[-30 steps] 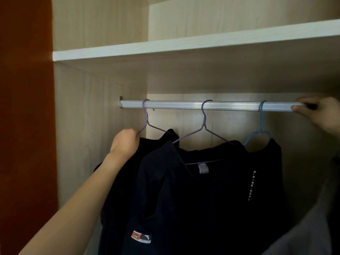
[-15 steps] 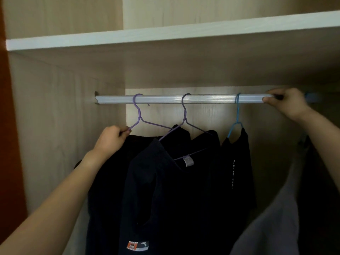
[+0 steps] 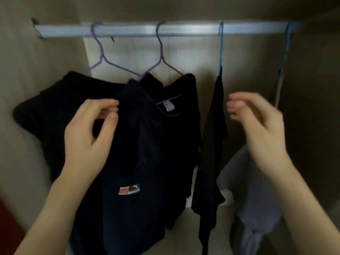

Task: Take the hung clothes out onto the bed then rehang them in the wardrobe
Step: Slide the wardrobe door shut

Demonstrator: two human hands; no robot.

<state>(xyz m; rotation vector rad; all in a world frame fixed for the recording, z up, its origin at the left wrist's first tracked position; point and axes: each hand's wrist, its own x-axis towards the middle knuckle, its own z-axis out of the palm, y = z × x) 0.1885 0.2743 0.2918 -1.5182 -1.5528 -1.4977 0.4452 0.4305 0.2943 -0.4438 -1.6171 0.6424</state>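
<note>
Wardrobe interior, inspected from the head view. A silver metal rail (image 3: 165,30) ran across the top, and all positions below are given against it.

Four garments hung from the rail, each hanger hooked over it.
- Near the rail's left end, a purple wire hanger (image 3: 100,50) carried a bulky black garment (image 3: 55,107), which was bunched out toward the left.
- Under the rail's middle, a second purple wire hanger (image 3: 161,57) carried a dark navy top (image 3: 147,144) with a pale neck label and an orange-and-white chest patch. It lay over the front of the bulky black garment.
- Right of the rail's middle, a blue wire hanger (image 3: 220,48) carried a thin black garment (image 3: 213,135), turned edge-on and apart from the dark navy top.
- At the rail's right end, a second blue wire hanger (image 3: 287,43) carried a pale grey garment (image 3: 253,190), which hung low.

The left hand (image 3: 88,137) was raised below the rail's left half, at the shoulder edge of the dark navy top. Its fingers were curled, with the thumb tip close to the fingertips. Whether cloth was pinched between them could not be determined.

The right hand (image 3: 257,122) was raised below the rail's right half, just right of the thin black garment and not touching it. It was blurred. Its fingers were loosely bent, with nothing in them.
</note>
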